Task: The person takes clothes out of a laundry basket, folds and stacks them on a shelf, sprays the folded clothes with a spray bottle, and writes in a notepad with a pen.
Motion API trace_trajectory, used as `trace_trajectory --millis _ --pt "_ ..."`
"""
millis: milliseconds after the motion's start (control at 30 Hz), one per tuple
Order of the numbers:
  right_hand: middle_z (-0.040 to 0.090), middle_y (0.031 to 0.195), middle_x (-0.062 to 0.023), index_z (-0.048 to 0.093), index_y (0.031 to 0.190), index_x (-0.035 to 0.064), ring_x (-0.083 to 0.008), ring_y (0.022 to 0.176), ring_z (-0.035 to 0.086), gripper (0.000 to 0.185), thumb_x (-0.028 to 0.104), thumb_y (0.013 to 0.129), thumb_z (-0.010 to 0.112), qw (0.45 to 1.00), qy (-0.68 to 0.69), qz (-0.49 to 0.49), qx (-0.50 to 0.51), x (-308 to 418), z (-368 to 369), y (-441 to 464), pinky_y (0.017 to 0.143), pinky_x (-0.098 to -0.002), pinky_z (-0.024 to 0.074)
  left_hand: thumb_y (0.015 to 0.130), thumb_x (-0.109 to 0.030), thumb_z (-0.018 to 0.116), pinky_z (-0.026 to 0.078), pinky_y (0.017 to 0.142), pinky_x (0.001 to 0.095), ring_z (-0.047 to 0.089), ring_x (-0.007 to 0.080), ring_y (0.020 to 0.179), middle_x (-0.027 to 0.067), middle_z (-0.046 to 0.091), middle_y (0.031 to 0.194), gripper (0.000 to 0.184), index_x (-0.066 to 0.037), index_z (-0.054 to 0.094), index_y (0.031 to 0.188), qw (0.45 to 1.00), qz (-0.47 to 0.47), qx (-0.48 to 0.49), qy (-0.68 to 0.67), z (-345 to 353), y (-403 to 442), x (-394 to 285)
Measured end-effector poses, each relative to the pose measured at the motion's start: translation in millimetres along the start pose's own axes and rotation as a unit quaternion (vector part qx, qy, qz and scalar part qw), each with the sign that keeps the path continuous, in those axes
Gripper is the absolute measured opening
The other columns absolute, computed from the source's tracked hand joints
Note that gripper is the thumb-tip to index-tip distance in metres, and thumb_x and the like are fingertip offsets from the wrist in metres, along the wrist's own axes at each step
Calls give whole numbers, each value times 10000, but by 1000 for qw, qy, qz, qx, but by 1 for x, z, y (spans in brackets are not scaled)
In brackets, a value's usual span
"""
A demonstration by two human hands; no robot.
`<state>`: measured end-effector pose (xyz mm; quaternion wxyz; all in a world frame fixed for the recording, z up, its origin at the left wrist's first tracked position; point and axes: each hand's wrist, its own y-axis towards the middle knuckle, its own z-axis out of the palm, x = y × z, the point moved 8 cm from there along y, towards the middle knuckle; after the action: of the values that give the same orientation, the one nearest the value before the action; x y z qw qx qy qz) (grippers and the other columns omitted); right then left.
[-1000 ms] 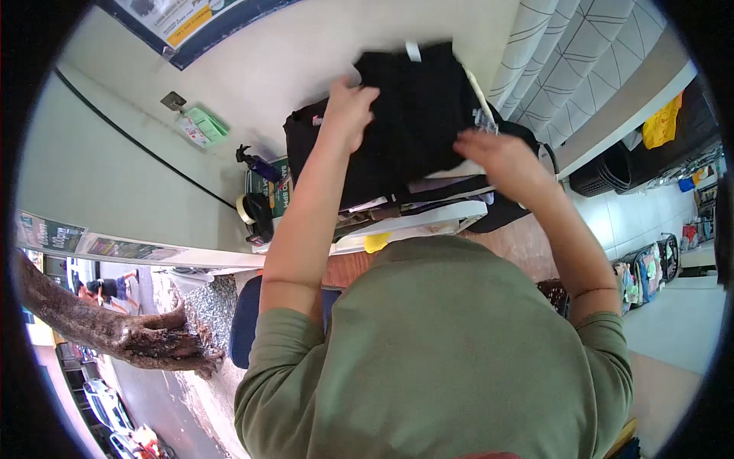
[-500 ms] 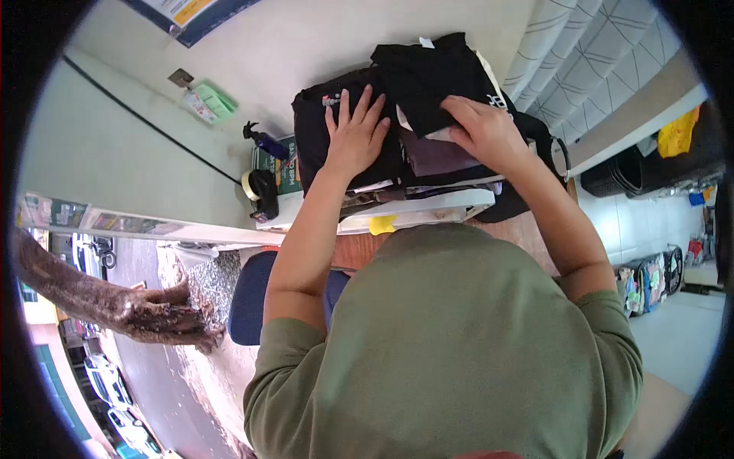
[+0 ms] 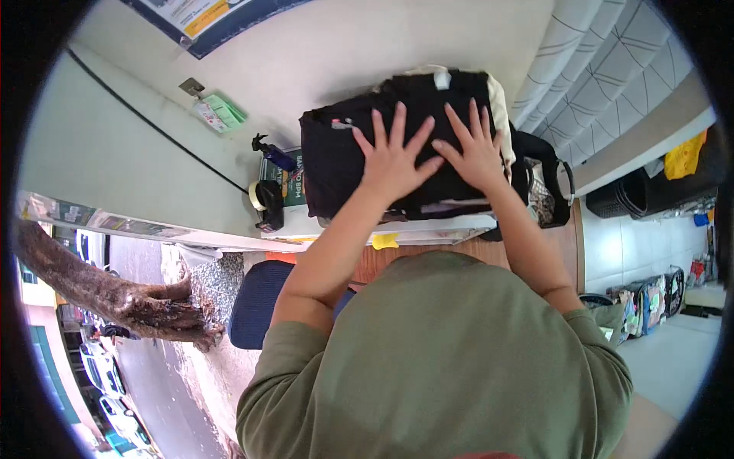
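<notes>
Folded black garments lie in two neighbouring piles on a white surface against the wall. My left hand [image 3: 392, 164] rests flat with fingers spread, where the left black garment [image 3: 331, 164] meets the right one. A small pink and white print shows on that left garment. My right hand [image 3: 480, 155], also flat and spread, presses on the black garment [image 3: 428, 98] with a white neck tag. Cream cloth [image 3: 498, 99] peeks out along its right side. Neither hand grips anything, and the lower layers of the piles are mostly hidden.
Left of the piles are a dark spray bottle [image 3: 274, 155], a roll of tape [image 3: 257, 196] and a green printed box [image 3: 293, 187]. A black bag [image 3: 554, 183] stands at the right, near a grey patterned curtain [image 3: 566, 61]. A blue chair [image 3: 256, 306] sits beside me.
My right hand has let go of the black garment's front edge and opened flat on it. That garment now covers the purple cloth. My left hand has shifted right.
</notes>
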<state>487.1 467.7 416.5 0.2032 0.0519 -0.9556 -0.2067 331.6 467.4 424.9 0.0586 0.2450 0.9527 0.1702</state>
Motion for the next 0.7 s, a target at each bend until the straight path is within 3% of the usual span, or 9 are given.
trace_trajectory --millis 200,300,367,400,467,500,533,600,700 --pt "268 1578 -181 440 1462 329 -378 1471 203 666 533 862 647 998 60 -18 9 -5 -14 -7 1103 -686 123 855 -706 502 38 1034 787 86 550 1433 165 97 1623 749 -390 315 1508 998 -4 -5 -61 1 -4 2" --pt "332 1545 -193 623 1298 214 -368 1389 375 442 378 891 674 984 173 16 31 -6 -40 3 1094 -534 303 877 -557 616 114 1073 747 169 473 1451 167 133 1615 615 -315 486 1427 976 2 -33 -213 -47 -7 29" --pt "401 1494 -198 701 1168 125 -343 1286 505 288 260 917 663 974 216 72 10 -1 -81 0 1026 -416 419 874 -384 667 255 1080 665 394 377 1359 194 420 1464 485 -155 594 1295 967 -18 -173 -187 -97 -14 82" --pt "439 1461 -199 720 1114 88 -325 1231 557 232 210 930 649 978 188 92 -23 0 -100 -5 984 -365 461 859 -253 683 356 1066 528 483 366 1261 172 558 1318 394 -113 631 1224 961 -46 -220 -163 -107 -21 122" --pt "496 1383 -187 711 1105 61 -311 1201 566 220 191 946 634 978 147 42 -143 -21 -122 -23 975 -387 463 855 -130 662 473 942 412 598 327 1095 184 616 1195 350 -44 602 1189 908 -189 -341 -153 -108 -57 218" --pt "515 1345 -176 712 1096 55 -315 1195 564 206 173 943 639 976 117 49 -180 -18 -138 -33 966 -386 468 871 -94 627 506 865 395 625 266 1009 180 619 1138 355 -3 560 1208 791 -365 -333 -360 -55 -84 292" --pt "521 1325 -178 716 1075 47 -307 1174 570 183 138 931 652 974 84 61 -204 -24 -143 -46 949 -381 477 839 -101 666 515 816 364 613 225 959 174 607 1089 472 38 491 1255 680 -482 -342 -435 -46 -105 301" --pt "534 1311 -155 724 1044 47 -253 1106 594 147 95 925 653 973 33 82 -216 -47 -139 -71 896 -342 500 780 -143 746 518 821 381 593 218 961 181 588 1094 628 71 420 1272 658 -531 -285 -451 67 -143 393" --pt "543 1276 -170 704 1013 13 -266 1057 614 130 40 897 652 976 26 153 -153 -59 -125 -108 853 -359 526 737 -175 796 518 869 401 593 250 977 204 564 1166 704 85 398 1255 592 -611 -270 -451 139 -148 405"
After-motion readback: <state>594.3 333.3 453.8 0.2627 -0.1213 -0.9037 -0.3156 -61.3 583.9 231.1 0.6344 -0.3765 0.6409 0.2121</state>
